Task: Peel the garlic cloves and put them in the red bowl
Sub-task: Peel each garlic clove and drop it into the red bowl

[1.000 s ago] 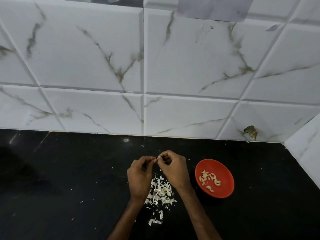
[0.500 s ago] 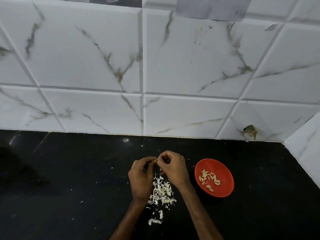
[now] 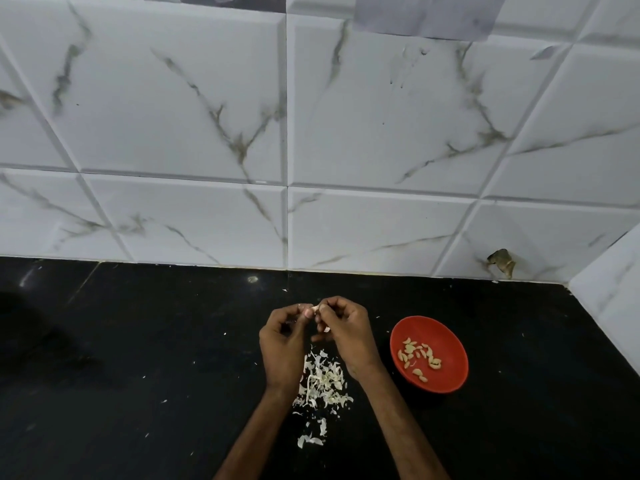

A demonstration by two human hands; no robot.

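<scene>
hands barely moved since a second ago: both hold the same spot over the peel pile, bowl unmoved. a pale scrap (image 3: 326, 329) now shows under the right fingers; clove or skin, cannot tell.

left hand (image 3: 282, 344) and right hand (image 3: 348, 336) meet fingertip to fingertip above the counter (image 3: 138, 358), about mid-width, between its back and front edges. both pinch one garlic clove (image 3: 316, 309), narrow grip, other fingers curled in. clove is mostly covered by the fingers, only a pale end shows, so how far it is peeled is unclear.

red bowl (image 3: 450, 374) sits on the counter just right of the right wrist, apart from it, toward the right back corner. peeled cloves (image 3: 419, 356) lie loose in its bottom.

peel pile (image 3: 323, 379) lies on the counter between the two forearms, partly hidden by the left wrist. stray skins (image 3: 311, 441) lie nearer the front edge, white flecks scattered around.

marbled tile wall (image 3: 207, 116) runs along the back edge, side wall (image 3: 609, 289) along the right edge. brown chipped spot (image 3: 502, 261) low on the back tile, near the corner.
</scene>
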